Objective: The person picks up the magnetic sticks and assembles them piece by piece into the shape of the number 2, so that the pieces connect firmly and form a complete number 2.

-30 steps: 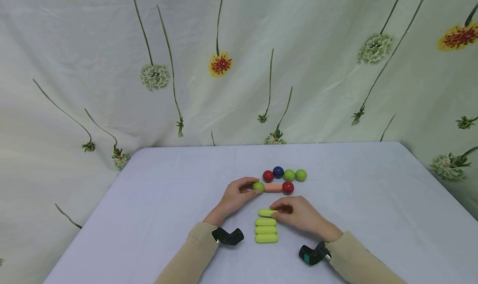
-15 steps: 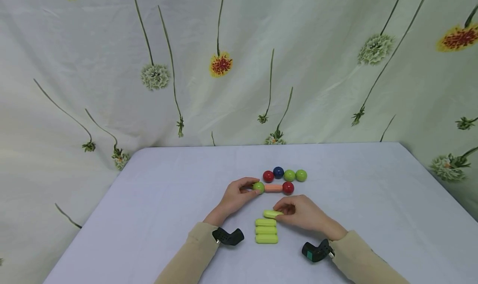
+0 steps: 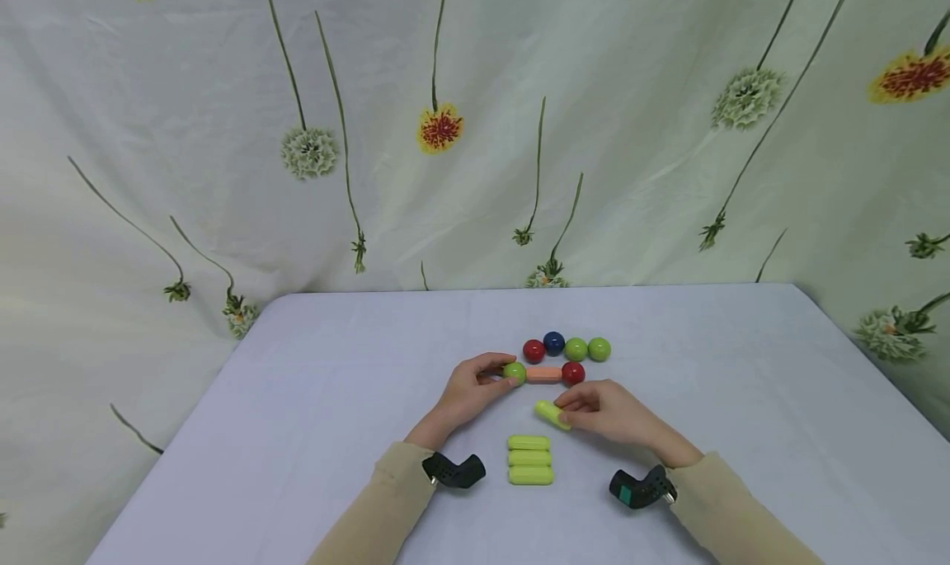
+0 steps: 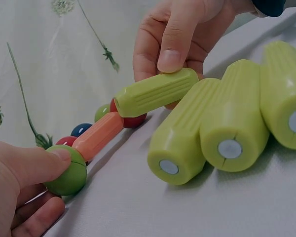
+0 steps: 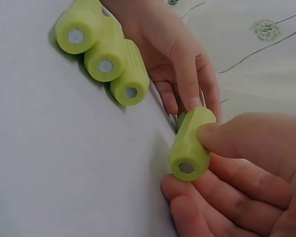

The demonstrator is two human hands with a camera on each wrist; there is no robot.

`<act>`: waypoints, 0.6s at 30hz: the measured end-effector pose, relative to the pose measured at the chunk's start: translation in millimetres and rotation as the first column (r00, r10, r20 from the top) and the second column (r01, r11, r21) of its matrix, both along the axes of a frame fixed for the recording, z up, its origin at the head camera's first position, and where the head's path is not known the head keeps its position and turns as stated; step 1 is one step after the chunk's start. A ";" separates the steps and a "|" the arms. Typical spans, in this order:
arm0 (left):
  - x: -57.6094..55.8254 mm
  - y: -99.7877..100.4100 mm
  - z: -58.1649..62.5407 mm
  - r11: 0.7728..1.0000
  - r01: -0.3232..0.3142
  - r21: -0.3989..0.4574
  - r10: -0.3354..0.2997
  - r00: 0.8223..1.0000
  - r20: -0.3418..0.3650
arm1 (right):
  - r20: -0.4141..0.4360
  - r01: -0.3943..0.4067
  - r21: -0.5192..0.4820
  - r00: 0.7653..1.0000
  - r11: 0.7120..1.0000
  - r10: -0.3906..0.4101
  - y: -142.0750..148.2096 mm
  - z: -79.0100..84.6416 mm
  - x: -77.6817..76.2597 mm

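Note:
My left hand (image 3: 469, 390) pinches a green ball (image 4: 70, 174) between thumb and fingers. An orange rod (image 3: 543, 374) runs from that ball to a red ball (image 3: 573, 373), the three in one line on the table. My right hand (image 3: 612, 414) grips a yellow-green magnetic rod (image 5: 192, 143) between thumb and fingers, tilted, nearer to me than the orange rod. A round grey magnet shows in the rod's end in the right wrist view. Three matching yellow-green rods (image 3: 529, 459) lie side by side below it.
Behind the joined pieces sit a red ball (image 3: 533, 350), a blue ball (image 3: 553, 343) and two green balls (image 3: 587, 350) in a row. The white-covered table (image 3: 334, 367) reaches back to a flower-printed curtain (image 3: 475, 202).
My right hand has drawn the yellow-green rod off to the right and away from the other rods, turning it from level to slanted. My left hand stays on the green ball.

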State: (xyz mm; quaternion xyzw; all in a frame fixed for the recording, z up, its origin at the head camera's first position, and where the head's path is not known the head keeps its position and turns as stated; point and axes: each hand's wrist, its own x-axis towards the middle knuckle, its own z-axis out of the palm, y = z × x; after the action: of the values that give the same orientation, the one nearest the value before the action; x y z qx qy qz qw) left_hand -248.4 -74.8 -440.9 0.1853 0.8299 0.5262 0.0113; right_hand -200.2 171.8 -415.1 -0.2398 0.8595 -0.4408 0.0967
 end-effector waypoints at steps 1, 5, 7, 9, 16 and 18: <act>0.1 0.0 0.1 1.000 0.000 0.000 0.000 1.000 -0.001 | 0.012 0.007 -0.002 1.000 1.000 -0.007 0.5 0.2 -0.2; 0.0 0.0 -0.1 1.000 0.003 0.002 -0.003 1.000 -0.006 | 0.074 0.041 -0.021 0.996 0.999 -0.040 2.0 1.4 -0.9; 0.1 -0.1 0.1 1.000 0.002 0.000 -0.002 1.000 -0.007 | 0.117 0.063 -0.040 0.991 0.997 -0.058 2.3 2.2 -1.0; 0.3 -0.1 0.3 1.000 0.000 -0.005 0.000 1.000 -0.008 | 0.155 0.088 -0.056 0.985 0.995 -0.078 2.4 2.7 -1.2; 0.4 0.1 0.2 1.000 -0.001 -0.012 0.001 1.000 -0.009 | 0.269 0.180 -0.100 0.952 0.979 -0.147 2.0 3.5 -1.6; 0.4 0.2 0.7 1.000 -0.003 -0.016 0.002 1.000 -0.010 | 0.311 0.205 -0.114 0.937 0.972 -0.161 2.6 3.7 -2.0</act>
State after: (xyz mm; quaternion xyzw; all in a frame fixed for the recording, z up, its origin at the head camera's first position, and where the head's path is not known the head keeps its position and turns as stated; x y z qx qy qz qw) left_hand -248.0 -74.7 -440.3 0.1867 0.8342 0.5188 0.0080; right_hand -202.3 174.4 -411.4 -0.0955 0.8192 -0.5404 0.1669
